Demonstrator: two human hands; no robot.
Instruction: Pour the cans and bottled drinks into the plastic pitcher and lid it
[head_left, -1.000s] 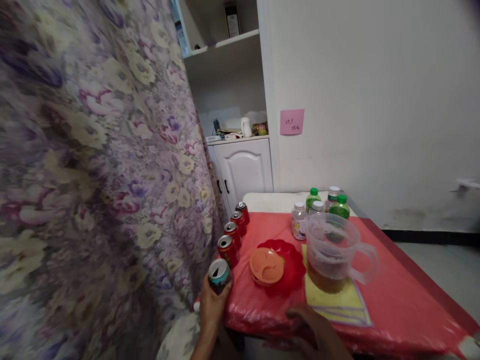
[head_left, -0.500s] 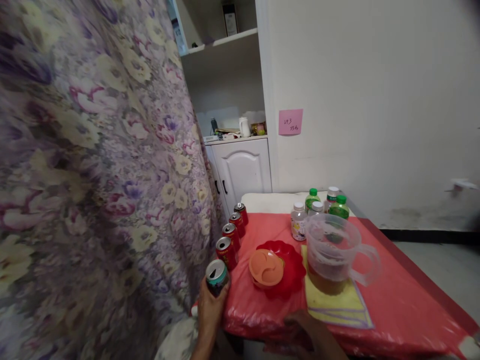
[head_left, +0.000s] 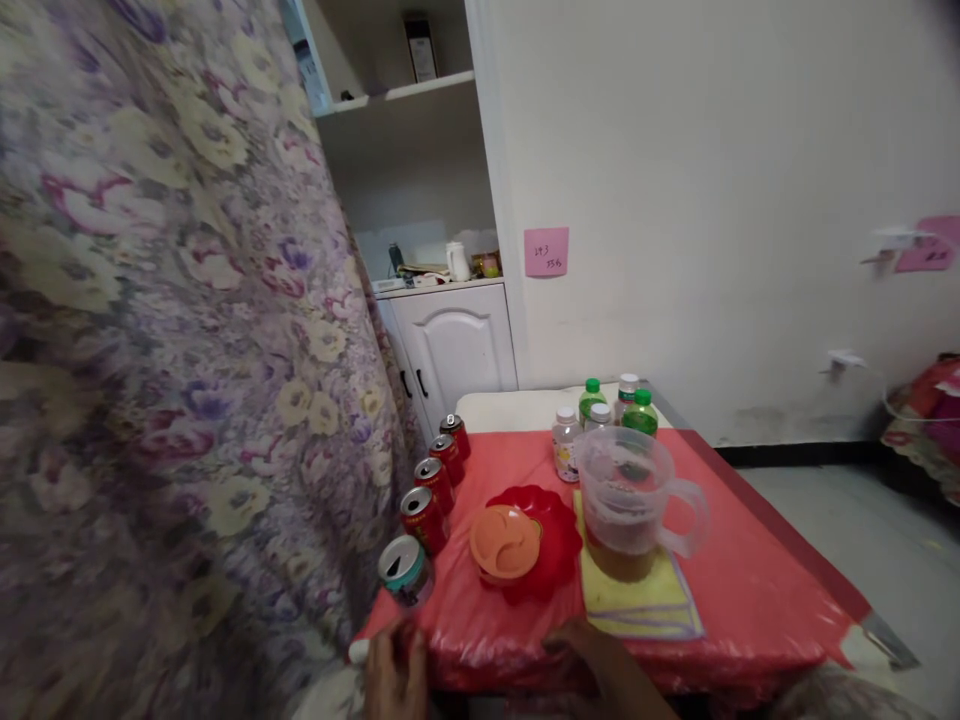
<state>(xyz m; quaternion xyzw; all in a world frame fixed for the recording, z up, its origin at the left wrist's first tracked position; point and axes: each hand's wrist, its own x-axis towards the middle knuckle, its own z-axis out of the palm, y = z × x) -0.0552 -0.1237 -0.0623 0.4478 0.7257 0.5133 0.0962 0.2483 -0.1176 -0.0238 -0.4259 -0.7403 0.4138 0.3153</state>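
**Lining-up seemingly complete; remainder unclear**

Bottom: the left hand is loosely uncurled, empty; in the right hand, grip cannot be told. Lower left: the teal-banded can is set upright, fronting four red cans.

My bare left hand and bare right hand blurred, arms cropped by bottom edge. Can't see inside silver-topped, teal-banded metal can. Clear plastic handled jug hides part of yellow cloth; orange divided bowl covers part of red scalloped plate.
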